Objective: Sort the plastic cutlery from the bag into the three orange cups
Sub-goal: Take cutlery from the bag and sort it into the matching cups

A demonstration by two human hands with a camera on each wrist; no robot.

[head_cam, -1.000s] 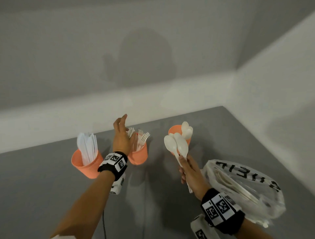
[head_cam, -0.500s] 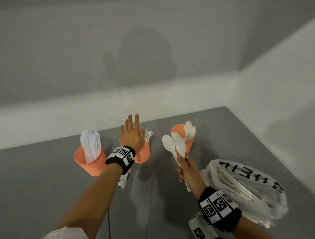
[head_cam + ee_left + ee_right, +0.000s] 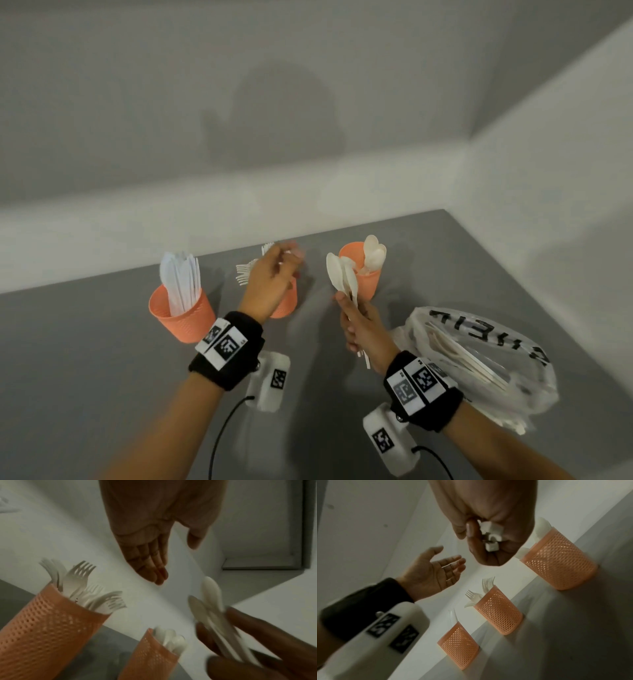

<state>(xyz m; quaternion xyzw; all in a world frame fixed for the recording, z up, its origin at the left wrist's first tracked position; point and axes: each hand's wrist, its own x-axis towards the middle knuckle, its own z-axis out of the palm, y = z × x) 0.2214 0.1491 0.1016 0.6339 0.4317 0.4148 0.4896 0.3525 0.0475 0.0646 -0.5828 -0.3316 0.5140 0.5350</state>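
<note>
L cup point(image 3: 181, 317) – knives point(image 3: 180, 281), mid cup point(image 3: 500, 614) – forks point(image 3: 82, 586), R cup point(image 3: 368, 281) – spoons point(image 3: 373, 255)

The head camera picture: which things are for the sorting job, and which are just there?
For the job: three orange mesh plastic cups, white plastic spoons gripped in the right hand, clear plastic bag, open left hand.
Just there: black wristbands, grey table.

The left hand point(image 3: 270, 281) hides most of the fork cup point(image 3: 286, 301); its fingers point(image 3: 294, 253) are blurred.
</note>
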